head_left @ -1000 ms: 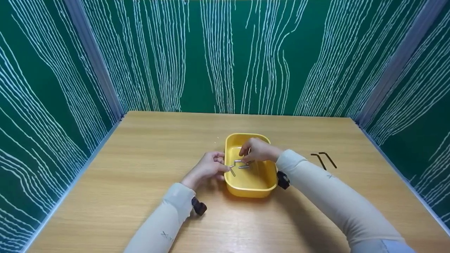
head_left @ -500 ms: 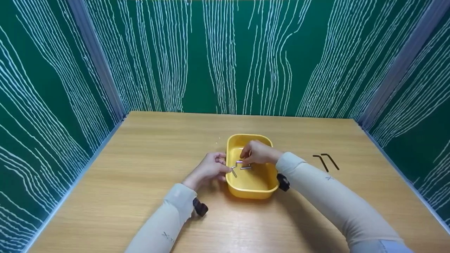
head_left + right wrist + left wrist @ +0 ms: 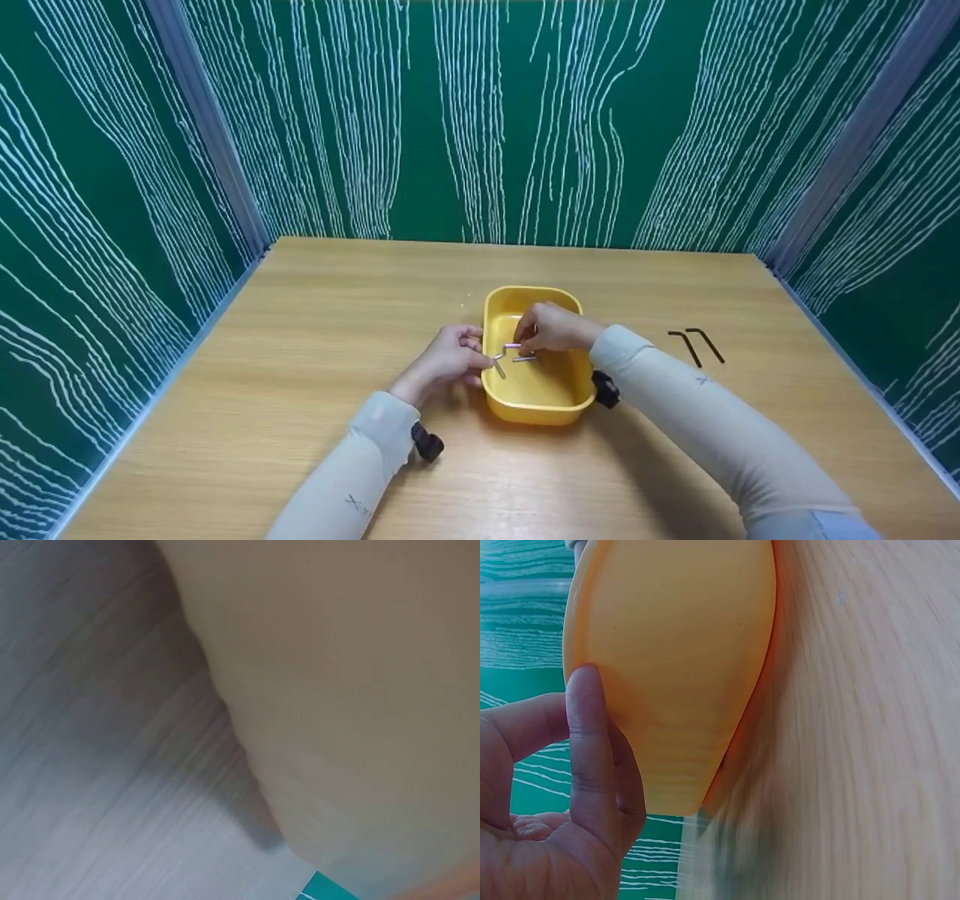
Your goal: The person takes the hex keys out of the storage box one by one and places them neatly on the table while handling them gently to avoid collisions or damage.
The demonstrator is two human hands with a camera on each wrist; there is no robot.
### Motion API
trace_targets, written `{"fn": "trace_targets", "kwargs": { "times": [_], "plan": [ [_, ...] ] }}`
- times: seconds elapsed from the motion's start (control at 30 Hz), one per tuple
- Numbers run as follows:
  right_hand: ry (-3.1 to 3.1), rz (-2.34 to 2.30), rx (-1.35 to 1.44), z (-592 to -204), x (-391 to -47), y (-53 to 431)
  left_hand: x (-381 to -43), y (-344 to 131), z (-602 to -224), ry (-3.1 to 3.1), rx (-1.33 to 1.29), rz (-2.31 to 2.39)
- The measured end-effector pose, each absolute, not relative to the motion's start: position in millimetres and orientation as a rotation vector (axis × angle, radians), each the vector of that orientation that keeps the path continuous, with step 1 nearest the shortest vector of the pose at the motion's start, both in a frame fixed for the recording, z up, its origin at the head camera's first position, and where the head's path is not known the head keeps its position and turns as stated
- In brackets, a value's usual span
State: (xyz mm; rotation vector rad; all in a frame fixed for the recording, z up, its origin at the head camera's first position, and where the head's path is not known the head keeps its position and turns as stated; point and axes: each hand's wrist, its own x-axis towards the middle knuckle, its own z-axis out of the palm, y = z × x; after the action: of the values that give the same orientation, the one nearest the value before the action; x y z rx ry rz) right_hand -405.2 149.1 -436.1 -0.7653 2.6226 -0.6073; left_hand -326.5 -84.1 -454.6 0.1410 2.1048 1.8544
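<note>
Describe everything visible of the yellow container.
The yellow container looks like smooth plastic: an open-topped, rounded rectangle with a narrow rim. It sits upright on the wood-grain table, longer front to back than across. The left hand holds its left rim; the right hand is inside, near silvery pieces.

We take this for a lab-like booth rather than a home: green panels [image 3: 420, 150] with wavy white lines stand round a wooden table [image 3: 337, 315], grey posts [image 3: 210, 127] at the corners, and small black wrist cameras [image 3: 427, 442] are worn.
</note>
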Motion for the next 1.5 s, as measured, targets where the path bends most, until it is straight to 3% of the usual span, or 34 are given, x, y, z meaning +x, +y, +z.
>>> {"fn": "trace_targets", "kwargs": {
  "times": [1.1,1.5],
  "plan": [
    [2.617,-0.529,-0.887,-441.0,-402.3,148.8,-325.6,-84.3,-454.8,2.08,0.134,1.862],
    [2.59,-0.651,-0.779,-429.2,-400.4,146.3,-325.0,-84.6,-455.1,2.046,0.125,1.896]
  ]
}}
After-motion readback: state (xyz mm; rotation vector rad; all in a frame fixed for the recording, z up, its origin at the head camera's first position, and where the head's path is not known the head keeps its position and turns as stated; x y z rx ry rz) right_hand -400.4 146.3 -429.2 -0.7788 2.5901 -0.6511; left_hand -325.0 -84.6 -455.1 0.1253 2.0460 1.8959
